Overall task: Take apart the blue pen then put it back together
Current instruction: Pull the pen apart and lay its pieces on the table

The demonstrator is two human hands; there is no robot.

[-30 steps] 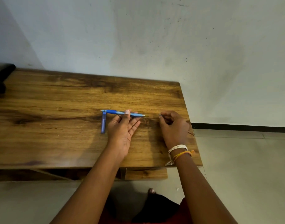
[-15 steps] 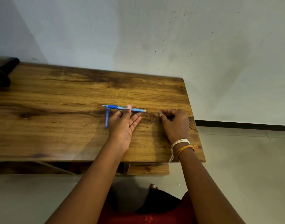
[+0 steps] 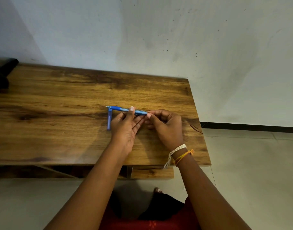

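Note:
The blue pen body [image 3: 121,109] is held level just above the wooden table [image 3: 59,130], its tip pointing left. My left hand [image 3: 125,128] grips it near the middle, one finger over the top. My right hand [image 3: 165,127] pinches the pen's right end with thumb and forefinger; whether a small part sits between those fingers is hidden. The blue pen cap [image 3: 109,120] lies flat on the table just left of my left hand, running towards me.
A dark object [image 3: 3,72] sits at the table's far left edge. The table's right edge [image 3: 198,120] runs close to my right hand, with tiled floor [image 3: 250,163] beyond. A white wall stands behind the table.
My right hand moved left from the table near the right edge and now pinches the pen's right end. My left hand kept holding the pen in place.

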